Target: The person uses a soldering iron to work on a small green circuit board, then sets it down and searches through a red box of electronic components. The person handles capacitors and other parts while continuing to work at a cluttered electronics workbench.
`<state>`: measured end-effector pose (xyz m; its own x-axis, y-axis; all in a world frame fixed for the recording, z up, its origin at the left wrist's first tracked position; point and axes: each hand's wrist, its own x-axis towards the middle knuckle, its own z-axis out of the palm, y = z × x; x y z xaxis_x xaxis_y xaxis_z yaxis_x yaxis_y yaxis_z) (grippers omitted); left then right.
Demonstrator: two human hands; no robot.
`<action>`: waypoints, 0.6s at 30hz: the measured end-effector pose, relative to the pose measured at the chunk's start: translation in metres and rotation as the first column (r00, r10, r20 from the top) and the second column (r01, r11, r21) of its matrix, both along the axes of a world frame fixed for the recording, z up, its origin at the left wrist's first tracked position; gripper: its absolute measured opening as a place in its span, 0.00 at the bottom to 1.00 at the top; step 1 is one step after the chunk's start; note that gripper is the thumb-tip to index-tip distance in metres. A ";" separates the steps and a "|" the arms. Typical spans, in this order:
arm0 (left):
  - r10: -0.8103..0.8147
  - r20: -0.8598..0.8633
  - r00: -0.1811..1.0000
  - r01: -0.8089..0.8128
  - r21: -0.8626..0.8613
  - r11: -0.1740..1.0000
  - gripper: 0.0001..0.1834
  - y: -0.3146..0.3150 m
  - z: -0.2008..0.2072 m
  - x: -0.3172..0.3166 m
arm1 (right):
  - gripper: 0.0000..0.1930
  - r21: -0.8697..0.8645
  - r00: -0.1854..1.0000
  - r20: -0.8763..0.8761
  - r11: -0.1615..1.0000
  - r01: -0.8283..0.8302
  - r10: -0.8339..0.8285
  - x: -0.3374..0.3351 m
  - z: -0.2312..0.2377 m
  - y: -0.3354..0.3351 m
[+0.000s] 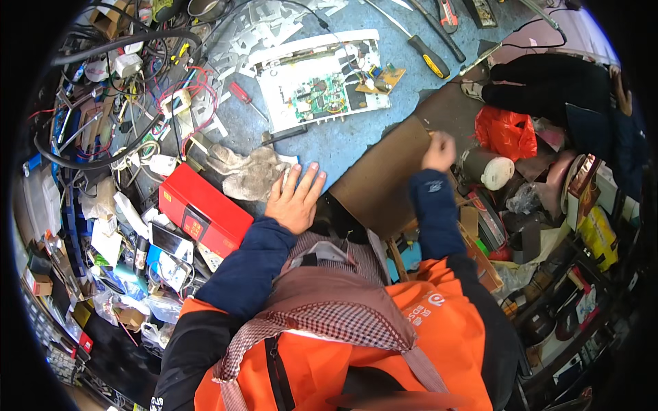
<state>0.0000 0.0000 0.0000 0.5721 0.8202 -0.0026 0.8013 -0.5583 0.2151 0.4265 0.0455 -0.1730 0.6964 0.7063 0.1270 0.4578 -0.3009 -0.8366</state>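
Note:
My left hand (296, 198) lies flat with fingers stretched out at the near edge of the blue workbench (370, 147). Beside its fingertips is a crumpled, dirty grey cloth glove or rag (250, 171). My right hand (439, 152) is closed, slightly blurred, by the far right corner of a brown panel (387, 178) below the bench edge. What its fingers hold, if anything, is hidden. Farther back on the bench sits an opened white device case (281, 103) with a green circuit board (321, 96) inside. A small brown board (384, 80) rests at its right side.
A red-handled screwdriver (240, 92) lies left of the case, a yellow-and-black screwdriver (430, 58) behind right. A red box (205, 209) is beside my left forearm. Tangled cables (137, 103) crowd the left. At right are a red plastic bag (506, 132) and another person's dark-clothed legs (548, 82).

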 end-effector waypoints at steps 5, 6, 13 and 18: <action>-0.024 0.052 0.998 0.023 0.017 1.000 0.39 0.016 0.002 -0.011 | 0.10 0.152 0.894 0.140 0.883 -0.445 0.426 0.006 0.163 0.191; -0.029 0.057 0.998 0.029 0.005 1.000 0.39 0.016 0.003 -0.012 | 0.10 0.117 0.801 0.228 0.801 -0.587 0.554 0.010 0.165 0.219; -0.003 0.047 0.999 0.005 -0.031 0.999 0.36 0.015 0.006 -0.011 | 0.10 -0.077 0.448 0.583 0.595 -0.800 0.678 0.015 0.166 0.288; 0.010 0.033 0.999 -0.009 -0.037 0.999 0.30 0.014 0.006 -0.009 | 0.12 -0.113 0.496 0.516 0.629 -0.769 0.698 0.015 0.167 0.277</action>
<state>-0.0092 0.0144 0.0061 0.5646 0.8252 -0.0140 0.7985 -0.5419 0.2623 0.4412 0.3228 -0.0061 -0.2493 0.8876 0.3874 0.7962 0.4156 -0.4397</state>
